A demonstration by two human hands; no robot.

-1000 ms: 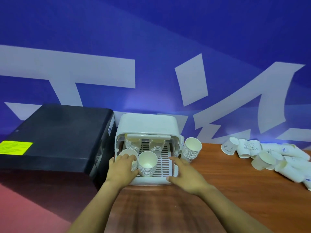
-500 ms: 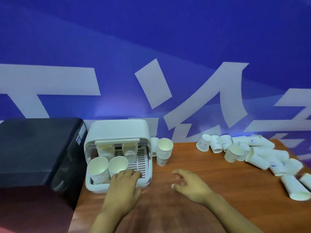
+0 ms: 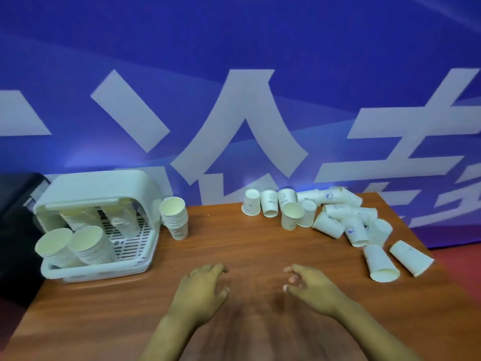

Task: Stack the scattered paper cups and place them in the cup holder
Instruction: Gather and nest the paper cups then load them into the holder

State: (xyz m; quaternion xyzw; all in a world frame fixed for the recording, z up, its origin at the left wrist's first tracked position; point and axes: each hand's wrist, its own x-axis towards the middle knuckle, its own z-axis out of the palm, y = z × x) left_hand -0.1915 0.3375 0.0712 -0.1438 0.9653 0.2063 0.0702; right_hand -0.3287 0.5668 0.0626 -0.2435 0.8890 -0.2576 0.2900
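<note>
Cups (image 3: pixel 348 225) lay scattered far right on the table (image 3: pixel 234 246). Nearer, the left hand (image 3: pixel 200 290) and right hand (image 3: pixel 311 289) hung loose, holding nothing. Cups looked light and easy to squash; hold their sides gently. Stacks sat in the holder (image 3: pixel 99 272), far left.

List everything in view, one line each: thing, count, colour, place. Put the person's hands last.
cup holder: one, white, lid raised, far left of the table.
cup stacks in the holder: four, white, two at the front, two behind.
cup stack beside the holder: one, white, upright on the table just right of the holder.
scattered cups: too jumbled to count exactly, white with small prints, far right of the table, some upright, most on their sides.
table: one, brown wood.
black box: one, left edge, behind the holder.
backdrop: blue with white shapes.
left hand: empty, over the table.
right hand: empty, fingers loosely curled.
</note>
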